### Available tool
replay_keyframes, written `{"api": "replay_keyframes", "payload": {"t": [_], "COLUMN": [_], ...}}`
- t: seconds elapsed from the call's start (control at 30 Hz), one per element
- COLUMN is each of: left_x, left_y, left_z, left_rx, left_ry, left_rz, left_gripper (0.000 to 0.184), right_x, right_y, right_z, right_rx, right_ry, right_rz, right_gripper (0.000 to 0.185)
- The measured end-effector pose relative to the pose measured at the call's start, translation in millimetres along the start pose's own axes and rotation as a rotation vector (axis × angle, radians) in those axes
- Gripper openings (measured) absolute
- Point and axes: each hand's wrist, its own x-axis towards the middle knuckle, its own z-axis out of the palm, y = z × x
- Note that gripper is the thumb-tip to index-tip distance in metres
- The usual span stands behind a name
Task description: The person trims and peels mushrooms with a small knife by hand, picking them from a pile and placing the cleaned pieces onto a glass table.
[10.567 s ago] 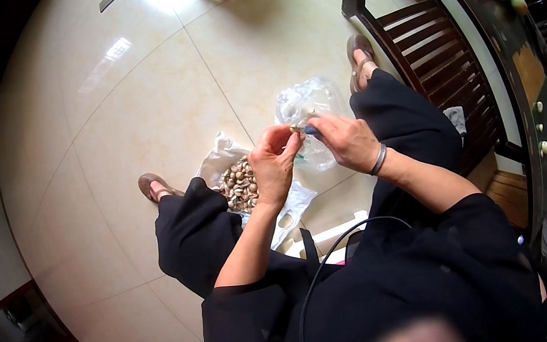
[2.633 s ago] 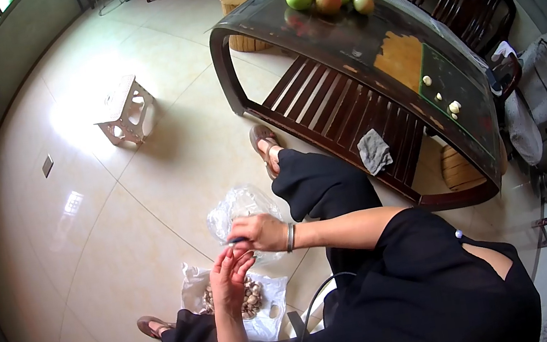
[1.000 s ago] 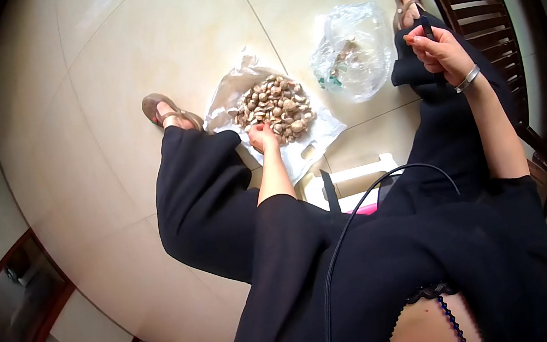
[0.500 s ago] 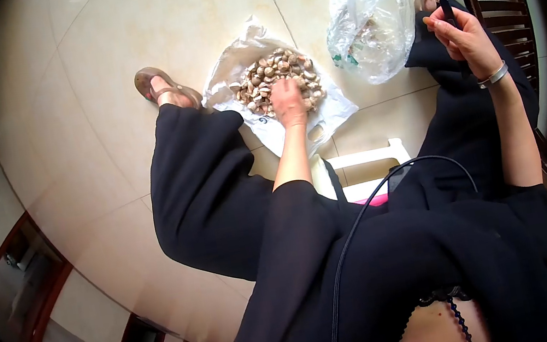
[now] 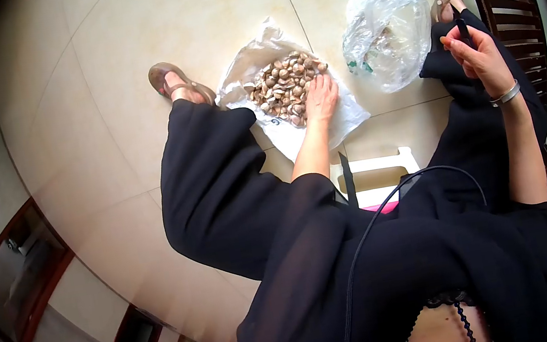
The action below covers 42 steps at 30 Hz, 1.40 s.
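Note:
A heap of small rounded brown and whitish pieces (image 5: 280,87) lies on a spread white plastic bag (image 5: 281,139) on the floor; I cannot tell their exact kind. My left hand (image 5: 322,97) rests at the right edge of the heap, fingers stretched out over the pieces, with nothing visibly held. Raised above my right knee, my right hand (image 5: 485,62) is closed round a small black knife (image 5: 463,30) that points up and away. A small orange thing (image 5: 445,41) shows at the thumb tip of that hand.
A clear plastic bag (image 5: 392,37) sits right of the heap. Between my legs is a white stool (image 5: 386,161). A dark slatted wooden chair (image 5: 508,5) stands at the right. A black cable (image 5: 368,227) runs across my lap. My sandalled feet flank both bags.
My left hand has shifted from the middle of the heap to its right edge, its fingers now stretched out. The right hand keeps hold of the knife. The whole view has shifted slightly.

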Motion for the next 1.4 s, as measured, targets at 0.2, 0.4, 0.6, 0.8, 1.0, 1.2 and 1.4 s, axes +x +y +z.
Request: {"api": "replay_keyframes", "payload": {"t": [0.2, 0.4, 0.6, 0.8, 1.0, 1.2, 1.4], "left_x": [-21, -51, -56, -76, -74, -66, -48], "left_y": [-29, -68, -40, -65, -72, -88, -85], "left_z": [-23, -7, 24, 49, 32, 44, 23], "left_rx": [-0.081, -0.479, -0.595, -0.856, -0.793, -0.722, -0.466], "left_ry": [0.135, 0.116, 0.301, 0.586, 0.31, 0.332, 0.249], "left_rz": [-1.03, -1.178, -1.182, -1.597, -1.506, -1.52, -1.391], "left_gripper": [0.032, 0.032, 0.023, 0.013, 0.039, 0.041, 0.025], "right_x": [2, 5, 11, 15, 15, 14, 15], "right_y": [-4, -7, -10, -11, -11, -9, -4], "right_z": [6, 14, 22, 25, 25, 23, 21], "right_rx": [-0.013, -0.082, -0.101, -0.126, -0.144, -0.138, -0.124], "right_ry": [-0.001, -0.01, -0.026, -0.031, -0.036, -0.02, -0.016], "right_rz": [-0.005, -0.014, 0.001, 0.007, -0.001, 0.002, 0.023], "right_gripper": [0.014, 0.014, 0.014, 0.015, 0.015, 0.015, 0.013]}}
